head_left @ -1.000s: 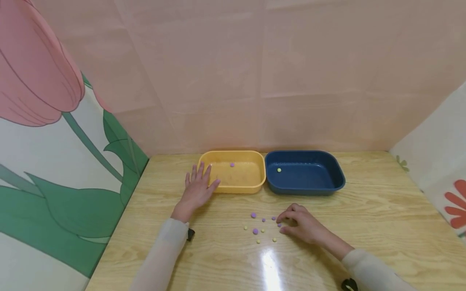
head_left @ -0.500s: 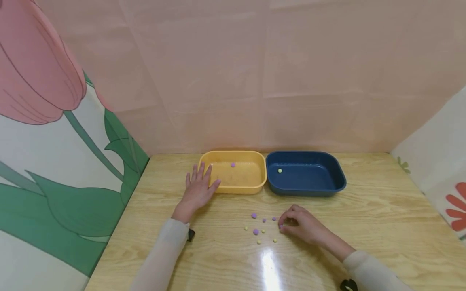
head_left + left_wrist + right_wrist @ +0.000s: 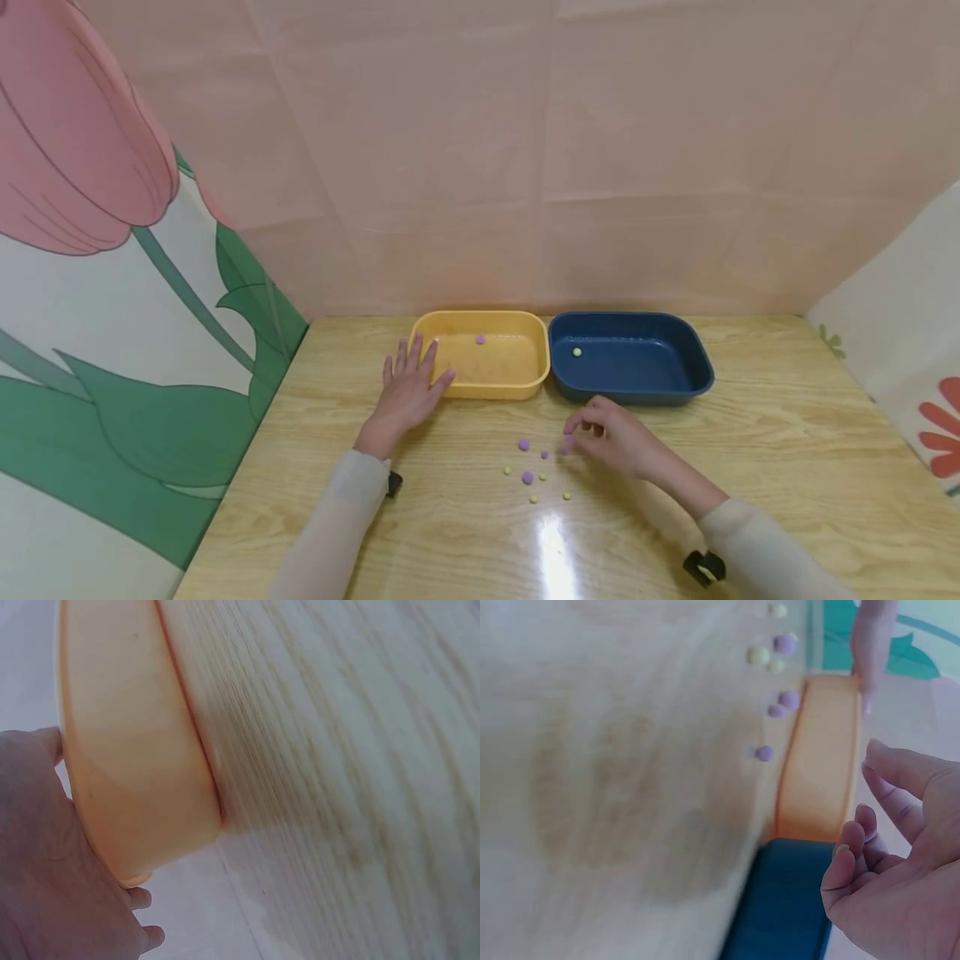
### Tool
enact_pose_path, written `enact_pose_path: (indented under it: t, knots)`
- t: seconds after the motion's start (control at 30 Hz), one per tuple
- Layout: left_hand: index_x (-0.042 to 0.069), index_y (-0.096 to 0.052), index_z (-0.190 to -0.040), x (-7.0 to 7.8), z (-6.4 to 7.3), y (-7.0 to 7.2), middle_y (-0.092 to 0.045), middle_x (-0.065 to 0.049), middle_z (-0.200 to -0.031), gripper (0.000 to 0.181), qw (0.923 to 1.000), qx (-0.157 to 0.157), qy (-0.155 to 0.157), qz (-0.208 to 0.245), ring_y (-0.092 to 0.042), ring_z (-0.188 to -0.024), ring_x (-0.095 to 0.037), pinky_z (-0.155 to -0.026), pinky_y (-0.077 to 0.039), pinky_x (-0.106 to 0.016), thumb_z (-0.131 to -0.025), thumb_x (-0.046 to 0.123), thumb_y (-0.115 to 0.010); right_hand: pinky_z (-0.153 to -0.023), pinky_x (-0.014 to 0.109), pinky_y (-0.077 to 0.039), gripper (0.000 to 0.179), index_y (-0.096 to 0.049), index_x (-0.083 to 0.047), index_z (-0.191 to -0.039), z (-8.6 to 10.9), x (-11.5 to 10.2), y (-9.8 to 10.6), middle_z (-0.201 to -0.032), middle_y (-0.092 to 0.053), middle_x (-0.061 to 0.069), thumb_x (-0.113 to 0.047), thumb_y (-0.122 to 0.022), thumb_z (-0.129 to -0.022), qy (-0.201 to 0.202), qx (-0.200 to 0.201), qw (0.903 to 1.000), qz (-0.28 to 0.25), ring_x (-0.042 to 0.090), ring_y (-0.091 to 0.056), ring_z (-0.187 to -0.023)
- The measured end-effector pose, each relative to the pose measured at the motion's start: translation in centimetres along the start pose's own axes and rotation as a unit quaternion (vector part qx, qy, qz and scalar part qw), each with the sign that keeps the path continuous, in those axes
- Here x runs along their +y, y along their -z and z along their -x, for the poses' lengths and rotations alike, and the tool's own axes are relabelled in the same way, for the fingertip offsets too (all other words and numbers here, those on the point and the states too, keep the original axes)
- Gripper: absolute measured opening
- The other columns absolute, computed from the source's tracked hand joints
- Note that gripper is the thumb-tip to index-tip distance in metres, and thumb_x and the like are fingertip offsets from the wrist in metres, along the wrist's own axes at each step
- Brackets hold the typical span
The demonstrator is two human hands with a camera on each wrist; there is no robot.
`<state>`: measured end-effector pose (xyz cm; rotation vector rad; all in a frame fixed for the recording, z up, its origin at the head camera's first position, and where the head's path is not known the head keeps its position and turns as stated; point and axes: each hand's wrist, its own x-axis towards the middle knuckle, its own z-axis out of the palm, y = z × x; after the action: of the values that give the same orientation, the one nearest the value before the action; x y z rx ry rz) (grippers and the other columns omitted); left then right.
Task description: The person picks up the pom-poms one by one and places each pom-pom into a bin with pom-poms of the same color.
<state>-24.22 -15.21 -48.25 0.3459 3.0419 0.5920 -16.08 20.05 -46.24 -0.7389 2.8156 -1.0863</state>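
Note:
My right hand [image 3: 617, 442] is raised just over the table in front of the blue tray. Its thumb and index finger pinch a small purple ball [image 3: 568, 437]; in the right wrist view that ball is hidden by the fingertips. Below and left of this hand lie several small purple balls [image 3: 528, 477] and pale yellow balls [image 3: 533, 499]. My left hand [image 3: 407, 397], fingers spread, rests on the left end of the yellow tray [image 3: 491, 392]. In the left wrist view the same hand [image 3: 52, 862] lies along the tray's rim [image 3: 94, 851].
The blue tray [image 3: 637, 396] stands right beside the yellow one, near the back wall [image 3: 450, 167]. One purple ball [image 3: 480, 340] is inside the yellow tray; a yellow-green ball [image 3: 577, 352] is inside the blue one. Light glares off the wooden table [image 3: 780, 433] near its front.
My right hand has closed its thumb and index finger on a purple ball, lifted it, and moved slightly toward the trays. The left hand has stayed on the yellow tray.

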Motion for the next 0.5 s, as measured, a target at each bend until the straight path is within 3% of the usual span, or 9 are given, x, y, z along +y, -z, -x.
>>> enact_pose_path:
  t: [0.2,0.5]
  knots:
    - [0.018,-0.015,-0.164,0.0,-0.1,0.0,0.002,-0.012,-0.17,0.077,1.0,0.001,-0.001,-0.006,0.011,-0.155,-0.036,-0.121,0.002,-0.064,-0.104,0.065,-0.026,-0.07,0.029,-0.046,0.013,-0.073,-0.022,-0.093,-1.1,-0.8,0.5,-0.091,-0.059,0.003,-0.011,-0.076,-0.09,0.006,0.005,0.9999,0.01,0.02,-0.054,-0.086]
    - [0.018,-0.015,-0.164,-0.1,-0.1,-0.2,0.001,-0.013,-0.171,0.077,1.0,0.003,0.001,-0.006,0.013,-0.155,-0.035,-0.121,0.003,-0.063,-0.104,0.065,-0.026,-0.068,0.027,-0.045,0.008,-0.074,-0.02,-0.093,-2.8,-1.3,0.8,-0.088,-0.057,0.001,-0.014,-0.079,-0.089,0.017,0.022,0.9995,0.012,0.015,-0.052,-0.079]
